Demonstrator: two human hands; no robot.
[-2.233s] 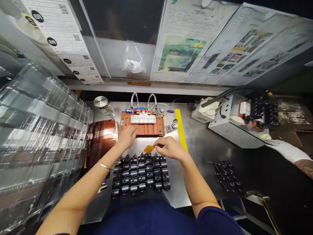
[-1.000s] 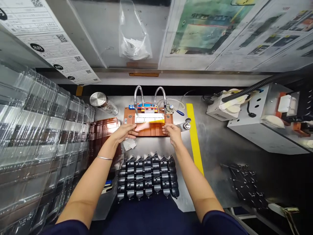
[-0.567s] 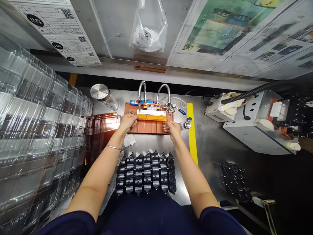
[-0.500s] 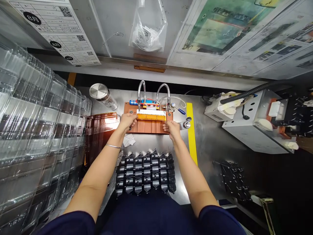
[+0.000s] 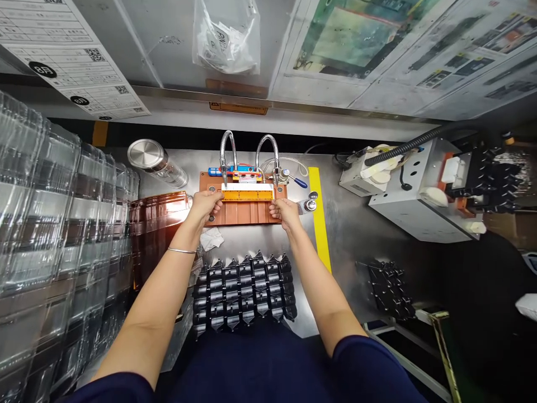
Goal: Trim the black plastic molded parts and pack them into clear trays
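An orange flat strip [image 5: 247,195] with rows of small marks lies across the upper part of a copper-brown fixture [image 5: 245,213], against a white edge. My left hand [image 5: 206,205] pinches the strip's left end between thumb and fingers. At the right end, my right hand [image 5: 284,212] has its fingers closed on the strip's lower corner. Two bendable metal tubes [image 5: 227,148] arch over the fixture, their nozzles pointing down close to the strip. Behind it sits a blue part [image 5: 217,171] of the fixture, and a blue-handled lever [image 5: 300,182] sticks out at the right.
Black ribbed parts [image 5: 245,291] stand in rows before my body. Stacked clear plastic trays [image 5: 54,224] rise at the left, beside a brown translucent tray [image 5: 157,224] and a lidded jar [image 5: 153,159]. White-grey equipment [image 5: 419,196] stands right of the yellow tape [image 5: 319,224].
The whole view has shifted, so the bench appears farther left and slightly higher. Both hands keep their grip at the ends of the orange strip, which stays on the fixture.
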